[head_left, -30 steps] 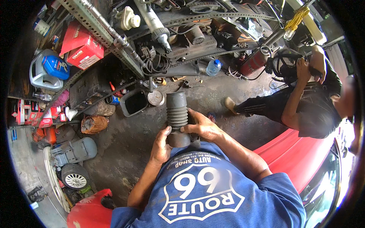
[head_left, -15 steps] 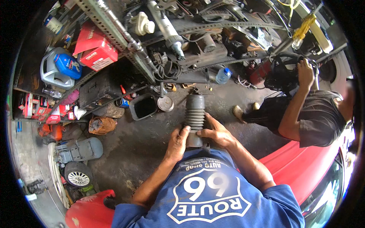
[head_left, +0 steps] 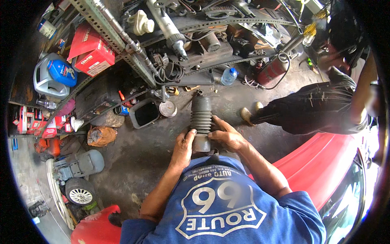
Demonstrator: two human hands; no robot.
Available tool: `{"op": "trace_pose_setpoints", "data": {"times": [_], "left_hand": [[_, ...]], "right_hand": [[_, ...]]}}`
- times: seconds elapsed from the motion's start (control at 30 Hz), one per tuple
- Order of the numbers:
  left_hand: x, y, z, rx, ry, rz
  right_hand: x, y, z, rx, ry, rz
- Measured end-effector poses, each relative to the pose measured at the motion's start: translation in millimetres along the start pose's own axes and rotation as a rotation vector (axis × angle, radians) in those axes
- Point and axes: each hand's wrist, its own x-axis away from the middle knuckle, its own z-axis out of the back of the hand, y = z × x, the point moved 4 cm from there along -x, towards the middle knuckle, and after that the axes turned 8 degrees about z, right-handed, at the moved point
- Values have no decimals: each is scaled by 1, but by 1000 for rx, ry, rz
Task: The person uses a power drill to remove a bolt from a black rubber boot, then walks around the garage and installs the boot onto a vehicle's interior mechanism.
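Note:
Upright in front of my chest is a dark grey shock absorber (head_left: pixel 200 105) with a ribbed rubber boot round its middle and a small threaded end on top. Its lower part is a lighter, smooth cylinder. My left hand (head_left: pixel 183 148) is closed on its left side, thumb pressed just below the ribs. From the right, my right hand (head_left: pixel 227 136) grips it, with the thumb across the lower cylinder and the index finger beside the ribs. The other fingertips are partly hidden behind the part.
Metal shelves (head_left: pixel 243 22) full of car parts stand ahead. A black tub (head_left: pixel 134 118) and a small can (head_left: pixel 167 109) sit on the floor. A blue-capped bottle (head_left: pixel 229 76) stands farther off. A co-worker (head_left: pixel 317 105) is at right, beside a red car (head_left: pixel 317 162).
The co-worker's raised arm has swung to the right, and the black object it held has moved toward the upper right. My hands keep the same grip on the shock absorber.

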Motion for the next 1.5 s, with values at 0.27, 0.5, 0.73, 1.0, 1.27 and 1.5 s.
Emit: {"op": "trace_pose_setpoints", "data": {"times": [0.27,0.5,0.73,1.0,1.27,1.5], "left_hand": [[-20,-27,-5,-218,-136,-116],[-39,-22,-71,-371,-582,-188],[-40,-29,-215,-374,-822,280],[-20,-35,-426,-413,-1066,482],[3,-39,-614,-450,-1251,610],[-20,-71,-694,-559,-1344,641]], "right_hand": [[11,21,16,138,267,94],[79,27,61,339,481,167],[174,48,131,165,817,356],[290,38,269,137,1150,546],[395,10,381,-250,1188,693],[424,19,440,-230,1346,685]]}}
